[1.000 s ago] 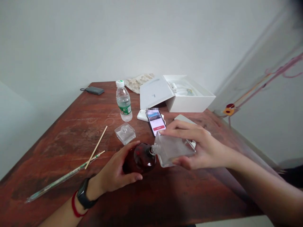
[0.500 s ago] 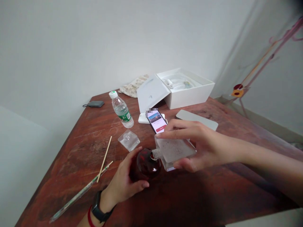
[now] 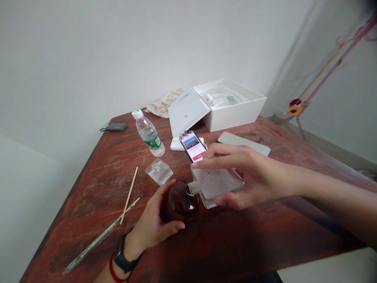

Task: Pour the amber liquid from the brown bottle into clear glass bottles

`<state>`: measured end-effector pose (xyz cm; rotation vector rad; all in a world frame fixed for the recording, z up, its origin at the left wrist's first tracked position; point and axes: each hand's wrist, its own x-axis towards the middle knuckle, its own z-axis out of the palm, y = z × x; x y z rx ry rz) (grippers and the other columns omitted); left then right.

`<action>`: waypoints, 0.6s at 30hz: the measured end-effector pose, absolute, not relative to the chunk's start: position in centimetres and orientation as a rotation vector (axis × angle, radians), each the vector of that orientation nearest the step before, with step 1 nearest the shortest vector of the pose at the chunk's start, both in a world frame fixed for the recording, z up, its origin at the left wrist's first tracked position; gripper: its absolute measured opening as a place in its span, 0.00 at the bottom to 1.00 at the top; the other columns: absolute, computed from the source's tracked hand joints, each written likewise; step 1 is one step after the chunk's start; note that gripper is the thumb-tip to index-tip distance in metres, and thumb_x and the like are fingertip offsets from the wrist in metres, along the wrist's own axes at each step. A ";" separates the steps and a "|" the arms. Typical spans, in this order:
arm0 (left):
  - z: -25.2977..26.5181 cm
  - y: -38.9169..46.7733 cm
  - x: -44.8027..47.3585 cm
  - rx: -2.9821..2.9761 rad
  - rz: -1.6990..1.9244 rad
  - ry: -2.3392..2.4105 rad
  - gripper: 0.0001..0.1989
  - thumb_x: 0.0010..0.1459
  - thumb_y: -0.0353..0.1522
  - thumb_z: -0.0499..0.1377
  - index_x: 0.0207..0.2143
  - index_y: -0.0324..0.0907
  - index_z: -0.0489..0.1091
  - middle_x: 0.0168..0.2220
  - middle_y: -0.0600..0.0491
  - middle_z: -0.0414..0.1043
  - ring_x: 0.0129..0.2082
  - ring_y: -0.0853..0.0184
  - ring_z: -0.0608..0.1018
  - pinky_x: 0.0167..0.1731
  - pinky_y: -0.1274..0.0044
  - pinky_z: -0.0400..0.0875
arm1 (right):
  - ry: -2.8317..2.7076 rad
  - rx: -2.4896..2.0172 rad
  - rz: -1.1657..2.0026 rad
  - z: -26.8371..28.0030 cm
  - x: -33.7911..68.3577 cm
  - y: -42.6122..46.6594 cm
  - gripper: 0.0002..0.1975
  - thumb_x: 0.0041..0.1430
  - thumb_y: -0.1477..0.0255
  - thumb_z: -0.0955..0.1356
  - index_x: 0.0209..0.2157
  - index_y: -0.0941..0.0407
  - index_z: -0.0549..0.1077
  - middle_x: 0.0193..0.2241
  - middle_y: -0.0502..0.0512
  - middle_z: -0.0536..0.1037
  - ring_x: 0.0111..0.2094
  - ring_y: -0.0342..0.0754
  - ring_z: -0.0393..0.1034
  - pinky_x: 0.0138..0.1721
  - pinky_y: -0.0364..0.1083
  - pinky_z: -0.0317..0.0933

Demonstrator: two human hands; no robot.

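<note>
My left hand (image 3: 157, 220) is wrapped round the side of a dark reddish-brown glass bottle (image 3: 184, 200) on the wooden table. In my right hand (image 3: 238, 177) is a clear square bottle (image 3: 216, 182), tipped on its side with its threaded neck at the mouth of the dark bottle. Droplets show inside the clear bottle; whether liquid is flowing I cannot tell. Just beyond my left fingers lies a small clear square container (image 3: 159, 171). A phone (image 3: 193, 147) with a lit screen rests behind the clear bottle, leaning on a white device (image 3: 176, 144).
A capped water bottle (image 3: 149, 135) stands behind the small container. A bare wooden stick (image 3: 129, 194) crosses a plastic-wrapped chopstick packet (image 3: 100, 237) at left. Farther back are a grey power bank (image 3: 116, 127), a cloth (image 3: 165, 104), an open white box (image 3: 235, 116) and a flat silver slab (image 3: 244, 143).
The whole scene sits slightly higher in view as the head camera shifts. Both hands keep their hold, and the clear bottle remains tipped at the dark bottle's mouth.
</note>
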<state>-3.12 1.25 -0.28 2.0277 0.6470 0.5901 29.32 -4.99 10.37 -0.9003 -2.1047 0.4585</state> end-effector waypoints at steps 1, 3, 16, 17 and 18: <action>-0.4 1.3 -3.1 2.025 0.595 0.643 0.53 0.59 0.61 0.69 0.75 0.47 0.55 0.70 0.37 0.68 0.67 0.41 0.75 0.69 0.52 0.66 | -2.105 -0.897 0.457 10.4 29.3 -5.0 0.32 0.57 0.65 0.81 0.63 0.50 0.79 0.47 0.57 0.82 0.42 0.51 0.77 0.40 0.47 0.73; -0.6 1.3 -3.2 2.012 0.625 0.630 0.52 0.60 0.61 0.69 0.75 0.47 0.56 0.70 0.37 0.68 0.66 0.41 0.75 0.69 0.52 0.66 | -2.116 -0.889 0.458 10.4 29.4 -5.0 0.32 0.58 0.64 0.81 0.63 0.50 0.79 0.48 0.58 0.82 0.42 0.52 0.77 0.41 0.47 0.72; -0.7 1.4 -3.1 1.971 0.693 0.562 0.49 0.61 0.56 0.72 0.76 0.50 0.57 0.70 0.40 0.69 0.65 0.43 0.76 0.69 0.54 0.67 | -2.152 -0.889 0.446 10.5 29.4 -5.1 0.32 0.58 0.66 0.80 0.63 0.55 0.78 0.49 0.60 0.81 0.45 0.52 0.77 0.44 0.48 0.70; -0.7 1.3 -3.0 1.975 0.695 0.563 0.49 0.61 0.56 0.72 0.76 0.51 0.57 0.70 0.40 0.69 0.66 0.43 0.76 0.69 0.54 0.67 | -2.158 -0.893 0.441 10.5 29.4 -5.1 0.32 0.58 0.67 0.80 0.63 0.55 0.78 0.49 0.60 0.81 0.45 0.52 0.77 0.44 0.48 0.71; -0.6 1.3 -3.0 1.980 0.696 0.564 0.49 0.61 0.55 0.72 0.76 0.51 0.57 0.70 0.40 0.69 0.66 0.43 0.76 0.69 0.54 0.67 | -2.160 -0.895 0.433 10.6 29.4 -5.1 0.32 0.58 0.67 0.80 0.63 0.54 0.78 0.50 0.60 0.81 0.45 0.52 0.77 0.44 0.48 0.71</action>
